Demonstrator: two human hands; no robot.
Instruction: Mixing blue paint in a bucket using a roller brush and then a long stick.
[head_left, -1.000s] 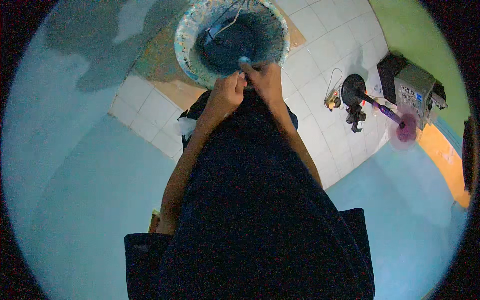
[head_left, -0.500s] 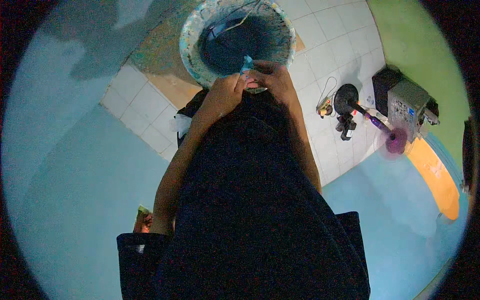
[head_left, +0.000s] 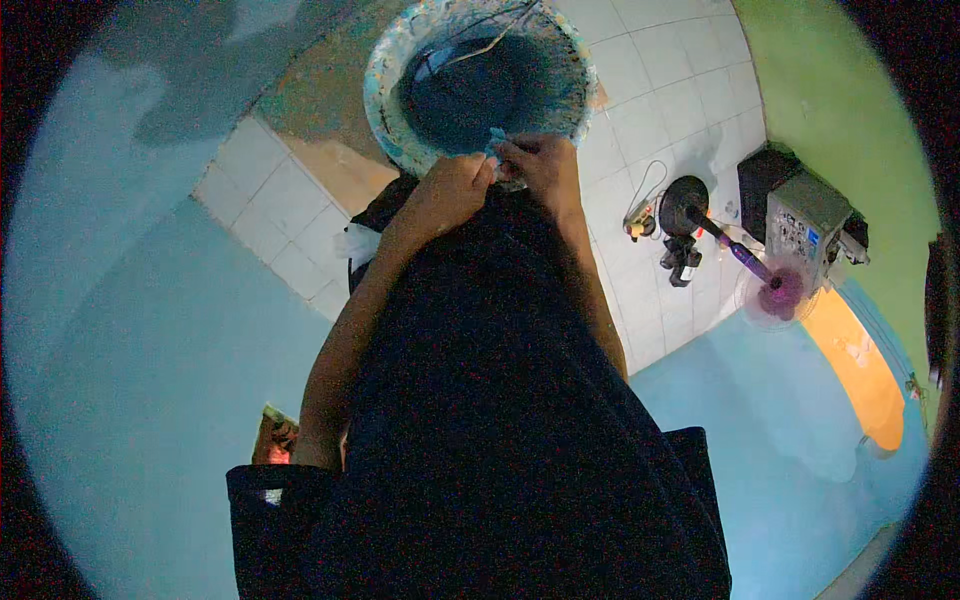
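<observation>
Close together at the near rim of a paint-spattered round basin (head_left: 380, 90), my left hand (head_left: 455, 185) and my right hand (head_left: 540, 160) pinch a small, crumpled light-blue piece (head_left: 497, 136), too small to name. The fingers of both hands are closed and partly hide it. Inside the basin is dark bluish liquid (head_left: 470, 95); a thin pale rod with a blue-grey part (head_left: 480, 48) lies across its far side. My dark clothing fills the middle below my hands.
A stained brown board (head_left: 330, 90) lies under the basin on white tiles (head_left: 660, 110). At the right are a purple fan (head_left: 785, 290) on a black base, a grey-and-black boxy device (head_left: 810, 210), and small objects with a cord (head_left: 640, 220). Pale blue surfaces flank me.
The view has shifted slightly, so the basin appears further right. My right hand's fingers have shifted around the blue piece, which stuck up more half a second ago and is now more covered.
</observation>
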